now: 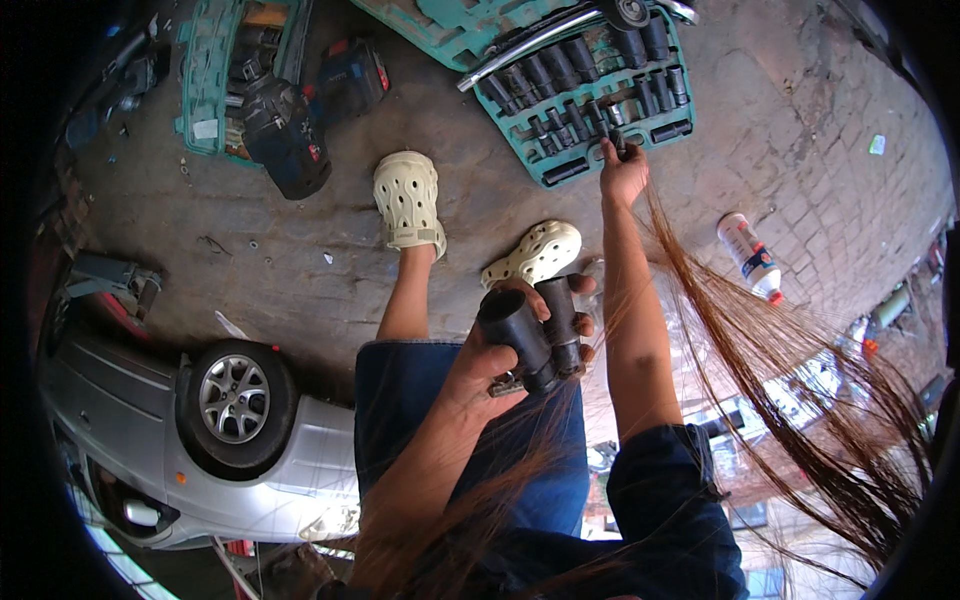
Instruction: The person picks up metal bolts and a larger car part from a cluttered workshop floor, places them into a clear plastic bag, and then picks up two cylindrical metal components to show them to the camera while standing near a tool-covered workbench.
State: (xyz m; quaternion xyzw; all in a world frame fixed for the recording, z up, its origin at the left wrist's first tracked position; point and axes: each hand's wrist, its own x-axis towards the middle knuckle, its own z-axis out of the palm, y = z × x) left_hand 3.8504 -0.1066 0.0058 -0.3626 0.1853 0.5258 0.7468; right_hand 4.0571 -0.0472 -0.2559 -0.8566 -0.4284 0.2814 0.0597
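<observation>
In my left hand I hold several sockets: a large black impact socket and a slimmer black one stand out side by side, with a bit of shiny metal under them near my palm. My right hand is stretched out to the near edge of a green socket case, its fingertips on a small dark socket. Rows of black sockets fill the case. A long chrome ratchet handle lies across its upper part, and the lid is folded back.
A cordless impact wrench lies against a second green case, beside a battery. A white spray can lies to the right. A silver car stands at lower left. Long hair hangs across the right side.
</observation>
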